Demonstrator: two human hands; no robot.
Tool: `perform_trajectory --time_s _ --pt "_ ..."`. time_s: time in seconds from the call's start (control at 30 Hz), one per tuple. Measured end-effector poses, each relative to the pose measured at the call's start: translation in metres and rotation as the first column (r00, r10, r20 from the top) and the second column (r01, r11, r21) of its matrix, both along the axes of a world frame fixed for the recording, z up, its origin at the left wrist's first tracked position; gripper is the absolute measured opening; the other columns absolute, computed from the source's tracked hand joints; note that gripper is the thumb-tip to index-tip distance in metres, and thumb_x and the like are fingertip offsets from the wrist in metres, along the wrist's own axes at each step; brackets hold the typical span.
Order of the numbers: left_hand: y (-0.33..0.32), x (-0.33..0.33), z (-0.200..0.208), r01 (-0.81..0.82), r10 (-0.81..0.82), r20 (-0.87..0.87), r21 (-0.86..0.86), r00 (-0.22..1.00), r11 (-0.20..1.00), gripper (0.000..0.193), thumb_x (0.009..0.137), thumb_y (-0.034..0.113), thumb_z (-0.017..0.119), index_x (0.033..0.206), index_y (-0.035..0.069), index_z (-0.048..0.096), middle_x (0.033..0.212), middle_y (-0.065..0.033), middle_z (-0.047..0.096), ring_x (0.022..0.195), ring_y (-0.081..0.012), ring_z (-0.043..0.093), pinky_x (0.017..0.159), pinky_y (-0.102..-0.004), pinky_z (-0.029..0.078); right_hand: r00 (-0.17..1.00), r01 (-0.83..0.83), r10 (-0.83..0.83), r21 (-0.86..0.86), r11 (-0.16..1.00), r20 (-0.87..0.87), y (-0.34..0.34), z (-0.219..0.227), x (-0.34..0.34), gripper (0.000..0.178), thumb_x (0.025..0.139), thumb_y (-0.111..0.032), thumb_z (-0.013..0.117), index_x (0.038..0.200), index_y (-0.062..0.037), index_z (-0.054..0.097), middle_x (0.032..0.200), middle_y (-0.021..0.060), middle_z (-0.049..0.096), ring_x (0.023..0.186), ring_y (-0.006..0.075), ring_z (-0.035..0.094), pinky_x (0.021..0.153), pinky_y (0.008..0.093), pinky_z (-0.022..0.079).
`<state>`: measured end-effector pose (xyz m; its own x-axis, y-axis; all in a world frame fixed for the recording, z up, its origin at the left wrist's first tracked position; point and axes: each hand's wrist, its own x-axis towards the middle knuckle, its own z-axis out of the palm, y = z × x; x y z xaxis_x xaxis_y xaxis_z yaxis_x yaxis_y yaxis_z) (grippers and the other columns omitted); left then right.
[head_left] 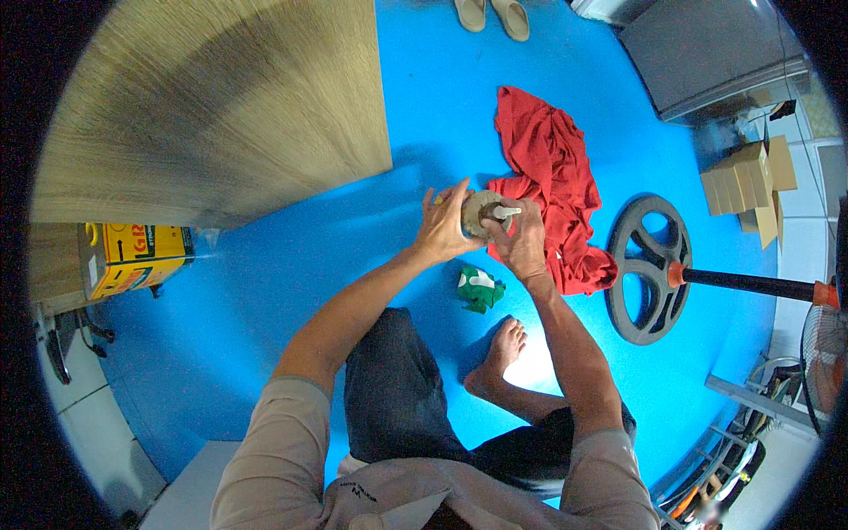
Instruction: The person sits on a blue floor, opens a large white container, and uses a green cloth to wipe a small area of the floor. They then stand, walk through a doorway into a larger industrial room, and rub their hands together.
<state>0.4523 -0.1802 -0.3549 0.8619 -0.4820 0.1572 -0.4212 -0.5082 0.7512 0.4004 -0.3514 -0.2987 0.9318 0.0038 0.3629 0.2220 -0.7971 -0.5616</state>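
Observation:
Out in front of me, both hands are on a round, tan-coloured container [477, 215] seen from above, its exact kind unclear. A white nozzle-like piece [505, 212] sticks out at its right side. My left hand [443, 228] curls around the container's left side, thumb and fingers spread along it. My right hand [523, 241] is closed at the right side, its fingers by the white piece. Just below the hands, a crumpled green and white packet [478, 287] lies on the blue floor [291, 291]. Beyond my right hand spreads a rumpled red cloth [552, 168].
A wooden board-like surface [247, 97] fills the upper left, above a yellow box [141, 258]. On the right stands a fan's dark round base [623, 274] with a black pole [751, 284]. Cardboard boxes [746, 181], a grey cabinet [707, 53] and slippers [511, 18] lie farther off.

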Motion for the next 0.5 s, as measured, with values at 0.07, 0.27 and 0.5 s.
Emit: perform_trajectory --time_s 0.07,0.27,0.5 --pt "-0.001 0.001 0.001 0.011 -0.011 0.019 -0.007 1.0 1.0 0.118 0.058 0.046 0.088 0.147 0.001 0.025 0.13 -0.015 0.056 0.127 -0.0339 0.048 0.109 -0.0643 0.021 0.988 0.152 -0.151 -0.065 0.986 0.025 0.01 -0.009 -0.002 0.045 0.073 -0.029 0.08 0.103 -0.0024 0.061 0.092 0.0156 0.059 0.089 0.0376 0.055 0.078 0.046 0.045" --pt "0.006 0.0 -0.002 0.006 -0.006 -0.001 -0.005 1.0 1.0 0.118 0.058 0.047 0.087 0.147 0.001 0.025 0.131 -0.0148 0.056 0.128 -0.0335 0.048 0.11 -0.0649 0.02 0.941 0.273 -0.312 -0.252 0.928 -0.129 0.027 0.022 -0.006 0.049 0.07 -0.03 0.084 0.103 -0.003 0.06 0.101 0.0144 0.057 0.096 0.0346 0.054 0.083 0.0463 0.044" --pt "-0.002 -0.002 -0.004 -0.024 0.025 0.039 -0.022 0.999 0.999 0.12 0.058 0.049 0.088 0.147 0.001 0.024 0.13 -0.0152 0.056 0.126 -0.0337 0.048 0.11 -0.0656 0.019 0.992 -0.052 0.055 0.023 0.998 -0.115 -0.008 0.014 0.001 0.057 0.063 -0.021 0.087 0.114 -0.0091 0.064 0.111 0.0141 0.06 0.101 0.0328 0.055 0.087 0.0452 0.046"
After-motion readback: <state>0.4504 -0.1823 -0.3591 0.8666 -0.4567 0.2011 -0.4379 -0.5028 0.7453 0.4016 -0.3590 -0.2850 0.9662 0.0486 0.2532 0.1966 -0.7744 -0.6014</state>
